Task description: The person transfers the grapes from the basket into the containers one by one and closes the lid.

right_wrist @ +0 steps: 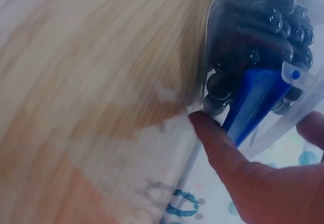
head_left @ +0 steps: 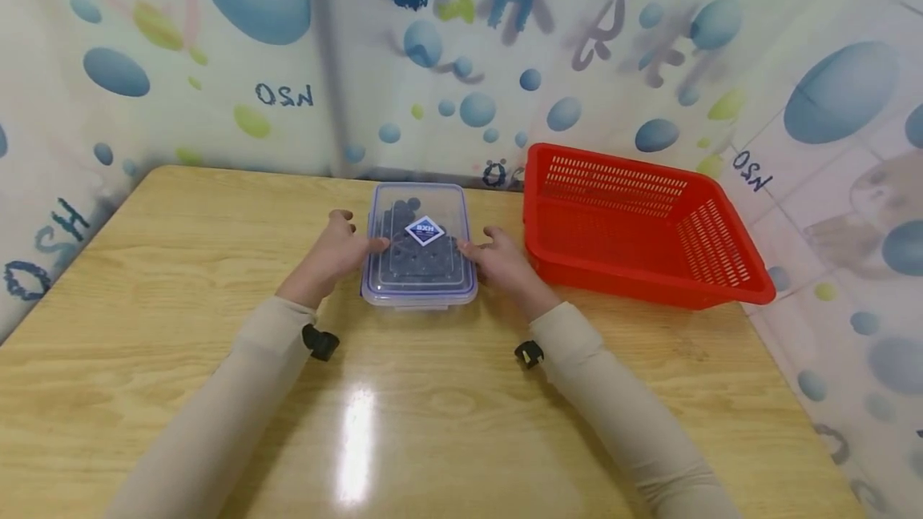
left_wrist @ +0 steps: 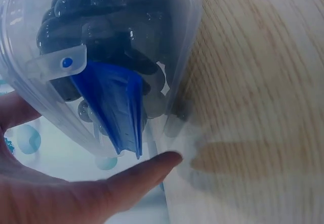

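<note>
A clear lidded plastic box (head_left: 420, 295) with a blue-edged lid stands on the wooden table, holding dark, shiny round pieces (right_wrist: 253, 52) that resemble grapes. My left hand (head_left: 337, 248) is at its left side, thumb on the lid. In the left wrist view a blue latch (left_wrist: 114, 102) stands tilted out from the box, and a straight finger (left_wrist: 147, 176) lies beside it. On the opposite side, my right hand (head_left: 501, 261) has its thumb on the lid's edge. Another blue latch (right_wrist: 258, 97) sticks out in the right wrist view, with a finger (right_wrist: 217, 143) against or close to it.
A red plastic basket (head_left: 598, 275) with slotted walls stands right of the box, close to my right hand. The wooden table (head_left: 433, 439) meets a patterned cloth wall (head_left: 461, 78) at the back, and more of that cloth hangs to the right.
</note>
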Available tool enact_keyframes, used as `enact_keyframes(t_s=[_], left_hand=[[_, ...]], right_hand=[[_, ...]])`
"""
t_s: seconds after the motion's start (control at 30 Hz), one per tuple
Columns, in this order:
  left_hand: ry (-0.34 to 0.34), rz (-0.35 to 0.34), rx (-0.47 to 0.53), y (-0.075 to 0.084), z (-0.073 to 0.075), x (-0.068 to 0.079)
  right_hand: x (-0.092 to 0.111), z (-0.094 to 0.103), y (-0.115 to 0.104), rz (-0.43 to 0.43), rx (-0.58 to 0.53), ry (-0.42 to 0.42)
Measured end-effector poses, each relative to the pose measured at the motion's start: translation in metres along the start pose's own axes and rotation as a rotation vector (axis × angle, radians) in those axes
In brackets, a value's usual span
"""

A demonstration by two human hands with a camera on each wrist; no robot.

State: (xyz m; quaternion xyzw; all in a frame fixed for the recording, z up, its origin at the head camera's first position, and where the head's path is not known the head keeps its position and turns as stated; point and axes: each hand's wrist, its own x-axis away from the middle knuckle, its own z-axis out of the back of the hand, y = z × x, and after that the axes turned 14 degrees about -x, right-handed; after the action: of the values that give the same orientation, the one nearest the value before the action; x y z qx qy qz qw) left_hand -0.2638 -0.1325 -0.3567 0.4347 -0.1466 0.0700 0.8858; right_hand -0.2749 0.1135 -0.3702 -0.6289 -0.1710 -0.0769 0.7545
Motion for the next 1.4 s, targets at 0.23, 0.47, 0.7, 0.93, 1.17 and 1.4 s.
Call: enact_keyframes(t_s=[0.23, 0.47, 0.7, 0.93, 1.17, 1.4], left_hand=[[0.009, -0.013, -0.005, -0.001, 0.001, -0.001], [0.035, -0.028, -0.027, 0.001, 0.002, 0.001], [0.020, -0.001, 0.014, -0.003, 0.002, 0.005], [0.094, -0.037, -0.042, 0.001, -0.003, 0.008], [0.049, -0.003, -0.058, 0.002, -0.004, 0.008], [0.050, -0.008, 0.035, 0.000, -0.008, 0.008]], right_hand=[[0.004, -0.009, -0.007, 0.072, 0.113, 0.071], [0.006, -0.017, -0.013, 0.152, 0.200, 0.110], [0.006, -0.020, -0.013, 0.122, 0.258, 0.094], [0.004, -0.019, -0.009, 0.107, 0.243, 0.095], [0.005, -0.017, -0.009, 0.086, 0.251, 0.085], [0.007, -0.016, -0.014, 0.073, 0.263, 0.087]])
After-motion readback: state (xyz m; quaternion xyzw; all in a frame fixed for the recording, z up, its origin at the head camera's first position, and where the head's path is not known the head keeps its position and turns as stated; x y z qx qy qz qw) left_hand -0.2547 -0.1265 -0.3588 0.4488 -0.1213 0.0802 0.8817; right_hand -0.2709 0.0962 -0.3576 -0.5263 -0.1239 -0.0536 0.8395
